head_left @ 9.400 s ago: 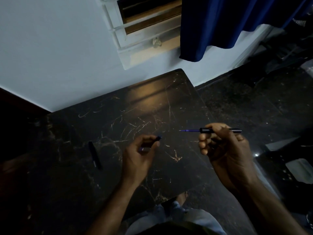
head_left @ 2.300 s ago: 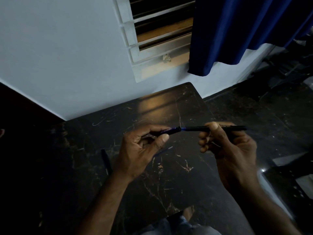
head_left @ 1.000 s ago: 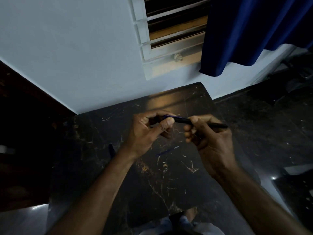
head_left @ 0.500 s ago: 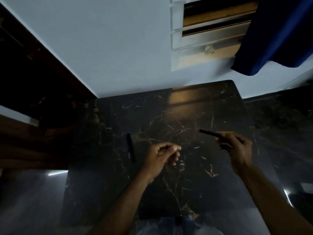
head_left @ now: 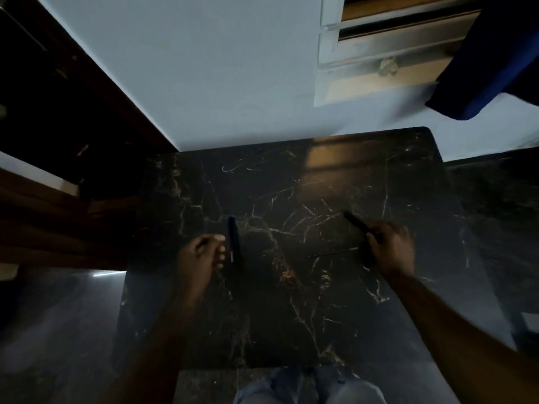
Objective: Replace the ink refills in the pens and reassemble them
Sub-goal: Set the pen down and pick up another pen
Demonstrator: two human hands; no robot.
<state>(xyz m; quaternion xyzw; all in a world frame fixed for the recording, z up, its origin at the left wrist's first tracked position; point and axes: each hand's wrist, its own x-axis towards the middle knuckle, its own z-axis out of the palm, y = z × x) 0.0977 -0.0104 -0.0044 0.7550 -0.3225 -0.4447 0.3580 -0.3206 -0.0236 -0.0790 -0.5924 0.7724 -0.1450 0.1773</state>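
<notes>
The right hand [head_left: 392, 247] grips one black pen [head_left: 360, 224], apparently reassembled. The left hand [head_left: 201, 255], loosely curled and empty, sits beside the pen cap [head_left: 232, 240] near the table's [head_left: 291, 330] left edge; capping seems left

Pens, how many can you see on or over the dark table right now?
2. One pen lies on the table right beside the left hand. The other pen is gripped in the right hand. A thin refill also lies near that hand.
</notes>
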